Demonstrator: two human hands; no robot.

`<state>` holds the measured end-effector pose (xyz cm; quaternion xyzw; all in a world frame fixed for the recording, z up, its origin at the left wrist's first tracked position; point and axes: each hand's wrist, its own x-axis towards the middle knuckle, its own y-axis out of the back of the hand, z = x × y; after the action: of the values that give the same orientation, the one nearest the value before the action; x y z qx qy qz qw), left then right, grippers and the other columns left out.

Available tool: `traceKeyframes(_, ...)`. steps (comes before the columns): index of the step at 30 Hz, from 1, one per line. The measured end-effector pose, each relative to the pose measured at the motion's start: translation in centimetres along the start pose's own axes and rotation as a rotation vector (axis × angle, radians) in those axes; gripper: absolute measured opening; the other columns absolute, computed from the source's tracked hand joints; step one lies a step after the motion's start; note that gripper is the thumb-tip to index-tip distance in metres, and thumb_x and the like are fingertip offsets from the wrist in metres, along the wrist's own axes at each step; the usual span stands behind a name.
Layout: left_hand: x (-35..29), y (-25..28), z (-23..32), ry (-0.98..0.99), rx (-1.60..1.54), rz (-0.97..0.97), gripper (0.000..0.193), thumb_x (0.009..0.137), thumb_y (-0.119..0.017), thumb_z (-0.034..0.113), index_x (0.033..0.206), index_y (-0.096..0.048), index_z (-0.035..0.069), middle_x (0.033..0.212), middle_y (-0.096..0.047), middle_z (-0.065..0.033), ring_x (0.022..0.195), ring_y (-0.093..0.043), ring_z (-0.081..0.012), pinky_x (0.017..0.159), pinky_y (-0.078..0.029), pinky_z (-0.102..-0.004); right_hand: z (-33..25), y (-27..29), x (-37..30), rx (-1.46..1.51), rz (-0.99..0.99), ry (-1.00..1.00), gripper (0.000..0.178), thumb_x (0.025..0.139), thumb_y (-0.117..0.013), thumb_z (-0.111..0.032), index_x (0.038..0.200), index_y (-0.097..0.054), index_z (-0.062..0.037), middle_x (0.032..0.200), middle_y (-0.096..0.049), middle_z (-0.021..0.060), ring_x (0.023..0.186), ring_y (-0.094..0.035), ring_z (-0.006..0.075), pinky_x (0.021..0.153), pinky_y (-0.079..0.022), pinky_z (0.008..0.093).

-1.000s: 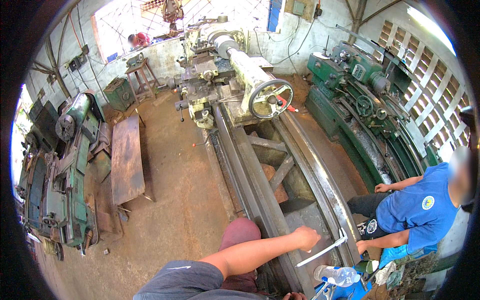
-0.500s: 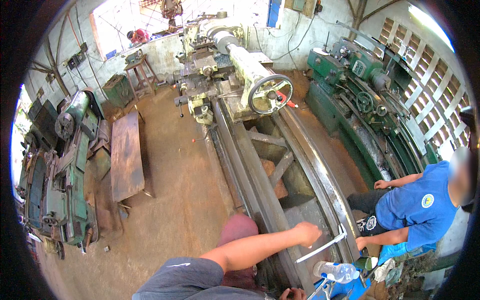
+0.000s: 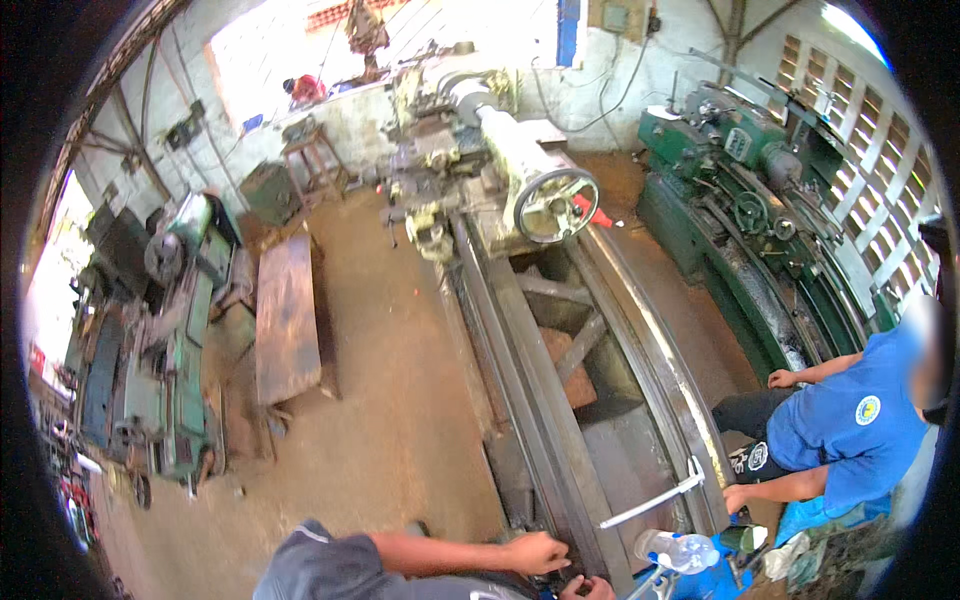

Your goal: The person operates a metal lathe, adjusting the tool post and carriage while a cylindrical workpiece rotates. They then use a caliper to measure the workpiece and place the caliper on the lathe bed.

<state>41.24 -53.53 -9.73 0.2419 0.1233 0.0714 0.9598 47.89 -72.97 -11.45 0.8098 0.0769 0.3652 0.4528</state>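
My left hand [image 3: 537, 553] is above the near left rail of a long lathe bed [image 3: 545, 400], its fingers curled in. Close beside it, at the lower edge, my right hand [image 3: 588, 588] shows only in part, fingers bent. Whatever lies between the fingers of either hand is too small or hidden to name. To their right, a long pale measuring tool shaped like a caliper [image 3: 650, 503] lies across the bed, touched by neither hand. A clear plastic bottle [image 3: 680, 552] lies on its side just nearer than that tool.
A person in a blue shirt [image 3: 840, 430] is at the right, one hand by the bed's edge. The handwheel [image 3: 556, 205] and tailstock stand at the far end. Green lathes [image 3: 740, 170] flank both sides; a wooden board [image 3: 288, 320] stands left. Blue cloth [image 3: 700, 583] lies under the bottle.
My left hand has drawn back from above the caliper-shaped tool, toward me and left, to beside my right hand. The view has shifted slightly. The tool has stayed on the bed.
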Motion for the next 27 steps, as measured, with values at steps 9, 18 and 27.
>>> traceKeyframes(9,-10.7,2.4,-13.3,0.489,0.121,0.45,0.027,0.089,-0.065,0.033,0.092,-0.069,0.007,0.083,-0.071,-0.0189,0.079,-0.07,-0.0397,0.072,-0.056,-0.0511,-2.1,1.0,0.9,-0.171,-0.034,0.025,0.015,0.081,-0.073,-0.03,0.08,-0.067,-0.0157,0.081,-0.067,0.0032,0.083,-0.065,0.0283,0.076,-0.048,0.0472)
traceKeyframes(18,-25.3,-2.3,-25.7,0.884,0.269,0.086,0.037,0.087,-0.064,0.034,0.11,-0.072,0.006,0.112,-0.07,-0.0231,0.105,-0.068,-0.0403,0.091,-0.055,-0.0495,0.1,-0.2,-1.9,-0.019,-0.104,-0.046,0.02,0.072,-0.072,-0.011,0.089,-0.064,-0.0037,0.087,-0.067,0.0105,0.095,-0.061,0.033,0.093,-0.043,0.0486)
traceKeyframes(27,-42.0,-5.2,-31.9,1.089,0.097,0.132,0.043,0.083,-0.067,0.038,0.109,-0.073,0.004,0.112,-0.071,-0.0227,0.106,-0.067,-0.0402,0.092,-0.055,-0.0474,2.5,0.7,-2.4,0.009,-0.274,-0.074,0.021,0.078,-0.067,-0.01,0.095,-0.063,0.0003,0.089,-0.063,0.0167,0.094,-0.059,0.0374,0.085,-0.044,0.0507)
